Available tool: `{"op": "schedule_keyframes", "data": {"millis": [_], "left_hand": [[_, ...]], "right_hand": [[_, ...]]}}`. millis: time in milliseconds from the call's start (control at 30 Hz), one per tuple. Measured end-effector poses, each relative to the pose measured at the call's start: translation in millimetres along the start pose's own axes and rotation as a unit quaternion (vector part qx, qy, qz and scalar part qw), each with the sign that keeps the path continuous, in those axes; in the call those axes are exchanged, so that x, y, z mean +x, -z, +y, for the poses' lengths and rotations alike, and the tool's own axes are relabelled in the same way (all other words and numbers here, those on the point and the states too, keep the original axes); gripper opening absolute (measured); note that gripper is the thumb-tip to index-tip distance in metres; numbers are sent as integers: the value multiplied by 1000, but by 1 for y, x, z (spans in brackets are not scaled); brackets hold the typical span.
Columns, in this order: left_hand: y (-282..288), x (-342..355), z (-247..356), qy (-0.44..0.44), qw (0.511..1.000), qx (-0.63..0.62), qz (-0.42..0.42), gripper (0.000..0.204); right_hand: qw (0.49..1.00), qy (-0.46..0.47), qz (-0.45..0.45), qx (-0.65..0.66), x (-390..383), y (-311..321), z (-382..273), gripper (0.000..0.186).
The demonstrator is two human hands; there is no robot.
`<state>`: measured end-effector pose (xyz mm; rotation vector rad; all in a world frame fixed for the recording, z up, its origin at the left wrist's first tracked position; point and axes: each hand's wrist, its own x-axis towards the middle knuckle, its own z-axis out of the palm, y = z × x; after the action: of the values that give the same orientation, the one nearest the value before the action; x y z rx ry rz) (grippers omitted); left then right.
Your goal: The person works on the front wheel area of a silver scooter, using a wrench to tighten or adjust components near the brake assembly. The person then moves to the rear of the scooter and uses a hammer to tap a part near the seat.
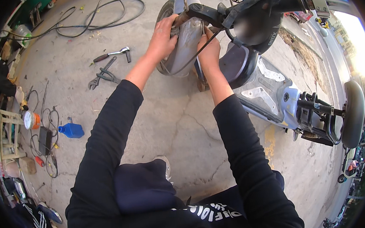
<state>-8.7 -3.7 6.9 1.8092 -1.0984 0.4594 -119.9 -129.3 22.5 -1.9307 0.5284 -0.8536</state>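
An electric scooter's front wheel (163,14) with a scuffed grey mudguard (189,40) stands ahead of me. My left hand (163,38) is closed around the lower part of the rusty front fork (181,20), at the wheel's left side. On the other side of the mudguard, my right hand (209,50) has its fingers curled close to a black cable (203,47); what they grip is hidden. The scooter's footboard (260,92) and rear wheel (353,114) stretch away to the right.
A ratchet wrench (112,54), pliers (105,72) and an adjustable wrench (94,83) lie on the concrete to the left. Farther left are a blue bottle (71,130), an orange-white tub (31,120) and a wooden stool (6,130). A black hose (95,23) coils at the back. A seated person's leg (37,221) shows lower left.
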Motion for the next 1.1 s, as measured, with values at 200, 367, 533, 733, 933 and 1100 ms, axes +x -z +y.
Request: {"op": "schedule_keyframes", "data": {"millis": [200,367,533,733,933,1100], "left_hand": [[-1,-2,-1,0,1000,-1,14,69],[-2,0,-2,-13,1000,6,7,69],[1,2,-4,-14,1000,18,5,69],[-1,-2,-4,-20,1000,18,4,69],[0,1,-7,-20,1000,11,8,69],[-1,1,-4,-14,1000,0,4,69]], "right_hand": [[995,80,43,-49,-12,-15,6,37],[996,-32,-16,87,9,-6,7,36],[995,91,26,-33,-5,-13,8,42],[986,61,-20,-153,-11,1,-10,41],[956,141,-66,-247,-63,-2,6,44],[947,180,23,-265,-25,4,2,42]]}}
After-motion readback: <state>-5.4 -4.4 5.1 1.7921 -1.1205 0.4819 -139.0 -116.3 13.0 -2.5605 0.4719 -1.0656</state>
